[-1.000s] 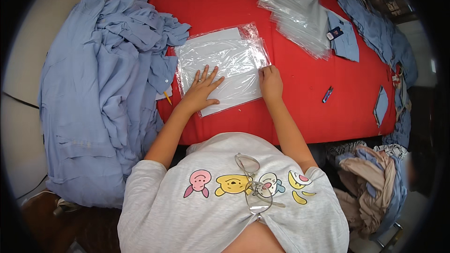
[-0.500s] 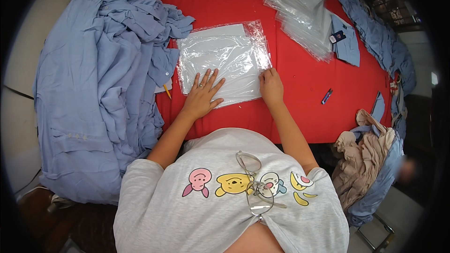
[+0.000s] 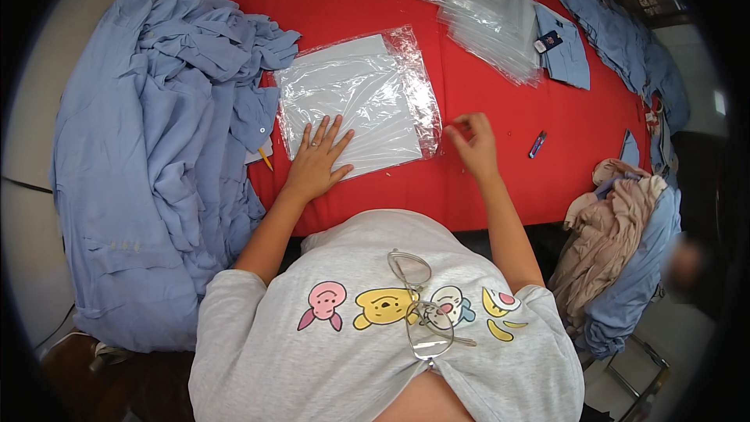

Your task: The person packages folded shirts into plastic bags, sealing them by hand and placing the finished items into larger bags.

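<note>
A clear plastic bag (image 3: 363, 101) with flat white sheets inside lies on the red table. My left hand (image 3: 315, 166) rests flat on the bag's lower left part, fingers spread, a ring on one finger. Just right of the bag, my right hand (image 3: 475, 146) is raised off it, fingers loosely bent and the thumb apart from them. Nothing shows between those fingers.
A large heap of blue shirts (image 3: 156, 164) covers the left side. Stacked clear bags (image 3: 484, 23) and a folded blue piece (image 3: 568, 55) lie far right. Nearer are a small cutter (image 3: 537, 144), a yellow pencil (image 3: 266, 159) and beige cloth (image 3: 613, 219) at the right edge.
My right hand has let go of the bag's right edge and moved away to the right. My left hand stays flat on the bag. The whole view has shifted slightly.
</note>
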Demonstrator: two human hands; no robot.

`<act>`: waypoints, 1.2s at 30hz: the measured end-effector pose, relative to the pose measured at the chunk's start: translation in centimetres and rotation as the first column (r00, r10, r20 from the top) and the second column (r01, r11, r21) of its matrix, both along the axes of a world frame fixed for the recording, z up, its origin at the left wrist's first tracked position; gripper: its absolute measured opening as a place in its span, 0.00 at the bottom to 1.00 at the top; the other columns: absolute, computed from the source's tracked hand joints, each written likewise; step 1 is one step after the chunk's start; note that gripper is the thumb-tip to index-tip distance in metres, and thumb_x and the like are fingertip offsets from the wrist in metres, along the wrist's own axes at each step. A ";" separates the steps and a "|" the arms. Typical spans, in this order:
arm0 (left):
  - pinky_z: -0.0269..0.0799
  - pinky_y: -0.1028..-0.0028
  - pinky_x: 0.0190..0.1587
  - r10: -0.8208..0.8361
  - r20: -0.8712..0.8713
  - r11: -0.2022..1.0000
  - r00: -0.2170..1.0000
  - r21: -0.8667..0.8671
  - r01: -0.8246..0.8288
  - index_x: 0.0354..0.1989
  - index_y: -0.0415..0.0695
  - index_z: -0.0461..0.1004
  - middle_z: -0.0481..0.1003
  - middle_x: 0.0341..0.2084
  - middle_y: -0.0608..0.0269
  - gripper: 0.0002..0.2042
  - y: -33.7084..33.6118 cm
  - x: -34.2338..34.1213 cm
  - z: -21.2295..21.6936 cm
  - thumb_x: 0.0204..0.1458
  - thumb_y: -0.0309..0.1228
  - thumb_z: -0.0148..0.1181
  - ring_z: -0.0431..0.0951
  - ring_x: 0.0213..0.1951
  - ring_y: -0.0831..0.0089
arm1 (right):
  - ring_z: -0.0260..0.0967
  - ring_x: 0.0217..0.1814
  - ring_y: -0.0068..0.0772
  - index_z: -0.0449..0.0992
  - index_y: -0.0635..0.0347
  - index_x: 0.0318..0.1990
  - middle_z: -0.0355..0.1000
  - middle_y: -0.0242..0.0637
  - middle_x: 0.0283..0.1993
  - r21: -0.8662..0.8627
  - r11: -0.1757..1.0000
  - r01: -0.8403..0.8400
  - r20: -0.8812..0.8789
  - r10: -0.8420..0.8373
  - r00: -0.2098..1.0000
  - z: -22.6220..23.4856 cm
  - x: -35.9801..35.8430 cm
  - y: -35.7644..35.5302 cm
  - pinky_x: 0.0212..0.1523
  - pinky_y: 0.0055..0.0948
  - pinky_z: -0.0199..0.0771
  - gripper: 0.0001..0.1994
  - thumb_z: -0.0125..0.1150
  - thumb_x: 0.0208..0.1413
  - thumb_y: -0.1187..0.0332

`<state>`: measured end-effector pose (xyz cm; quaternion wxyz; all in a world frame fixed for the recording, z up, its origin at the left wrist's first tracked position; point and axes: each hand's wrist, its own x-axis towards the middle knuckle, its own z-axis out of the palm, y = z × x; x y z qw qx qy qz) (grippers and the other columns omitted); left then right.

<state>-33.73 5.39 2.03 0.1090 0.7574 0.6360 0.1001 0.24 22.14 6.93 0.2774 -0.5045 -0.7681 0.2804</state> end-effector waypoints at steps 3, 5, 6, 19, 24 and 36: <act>0.36 0.46 0.80 -0.005 0.000 1.000 1.000 0.022 0.005 0.80 0.59 0.58 0.46 0.82 0.57 0.37 0.3 0.1 0.1 0.63 0.54 0.58 0.44 0.81 0.54 | 0.76 0.46 0.43 0.80 0.63 0.41 0.75 0.40 0.42 0.208 0.966 -0.153 0.162 0.121 0.979 -0.2 -2.7 -3.5 0.43 0.40 0.78 0.08 0.70 0.58 0.71; 0.36 0.46 0.80 -0.011 0.009 0.999 1.000 0.038 0.010 0.79 0.60 0.58 0.47 0.82 0.57 0.37 0.2 0.1 0.2 0.62 0.54 0.59 0.45 0.81 0.54 | 0.76 0.45 0.45 0.80 0.62 0.41 0.75 0.41 0.42 0.255 0.949 -0.187 0.216 0.133 0.967 -2.7 -2.4 -4.1 0.43 0.42 0.79 0.07 0.69 0.58 0.72; 0.37 0.46 0.80 -0.016 0.019 0.999 1.000 0.046 0.015 0.79 0.60 0.58 0.47 0.82 0.57 0.37 0.4 0.1 0.2 0.62 0.54 0.59 0.45 0.81 0.54 | 0.76 0.44 0.46 0.80 0.62 0.42 0.75 0.41 0.41 0.261 0.947 -0.188 0.231 0.128 0.965 -4.3 -1.8 -4.2 0.42 0.43 0.79 0.07 0.69 0.58 0.72; 0.38 0.46 0.80 -0.035 0.018 0.999 0.999 0.028 0.034 0.79 0.61 0.59 0.47 0.82 0.59 0.37 0.4 -0.1 0.2 0.61 0.54 0.60 0.46 0.81 0.54 | 0.71 0.33 0.18 0.82 0.63 0.42 0.77 0.28 0.35 -0.553 0.790 0.266 -0.306 -0.489 0.817 -6.9 -0.5 -4.9 0.31 0.21 0.76 0.06 0.64 0.68 0.69; 0.37 0.47 0.80 -0.064 -0.009 0.998 0.998 0.010 0.064 0.79 0.62 0.58 0.47 0.82 0.59 0.37 0.5 0.0 0.1 0.62 0.56 0.59 0.46 0.81 0.54 | 0.71 0.34 0.20 0.81 0.65 0.41 0.76 0.32 0.37 -0.647 0.695 0.315 -0.354 -0.639 0.683 -6.8 -1.2 -6.4 0.31 0.24 0.77 0.09 0.65 0.67 0.67; 0.37 0.46 0.80 -0.088 0.016 0.996 0.996 0.029 0.088 0.79 0.61 0.59 0.47 0.82 0.59 0.38 0.5 -0.3 0.2 0.60 0.55 0.60 0.46 0.81 0.54 | 0.75 0.36 0.41 0.82 0.63 0.38 0.77 0.42 0.35 -0.100 0.957 0.271 -0.045 -0.276 0.960 -3.8 -5.4 -0.8 0.37 0.39 0.74 0.10 0.68 0.62 0.64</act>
